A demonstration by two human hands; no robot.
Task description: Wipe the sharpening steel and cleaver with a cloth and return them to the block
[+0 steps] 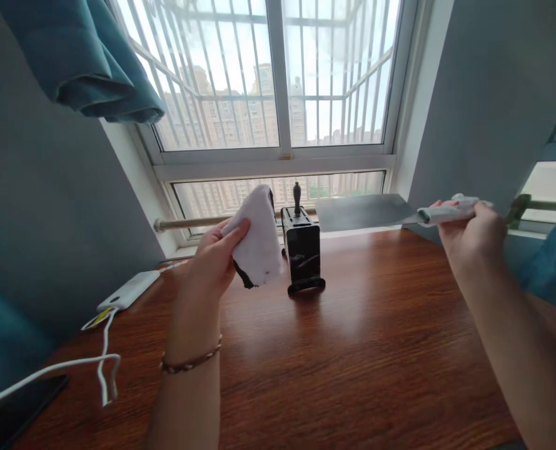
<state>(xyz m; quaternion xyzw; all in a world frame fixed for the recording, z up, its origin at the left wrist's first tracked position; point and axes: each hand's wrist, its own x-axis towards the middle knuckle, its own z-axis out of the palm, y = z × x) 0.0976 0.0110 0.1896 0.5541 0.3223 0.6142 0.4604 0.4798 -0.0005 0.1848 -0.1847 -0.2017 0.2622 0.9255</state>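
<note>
Between the thumb and fingers of the left hand [212, 259], in the head view, a white cloth [259, 240] with a dark edge is pinched, the grip closed on its near side. Well to the right of those fingers, the right hand [475, 228] is wrapped around the pale handle of a broad knife [364, 212], whose blade points back toward the cloth but does not touch it. Just past the left fingertips, the black knife block [304, 256] stands upright on the table [376, 337], with one dark handle [297, 200] still upright in its top. Left of the left wrist lie a white box [130, 290] and a white cable [47, 376]. So far, it seems, knife and cloth are both taken up, and the knife is not in the block; whether the cloth has met the blade, I cannot tell
</note>
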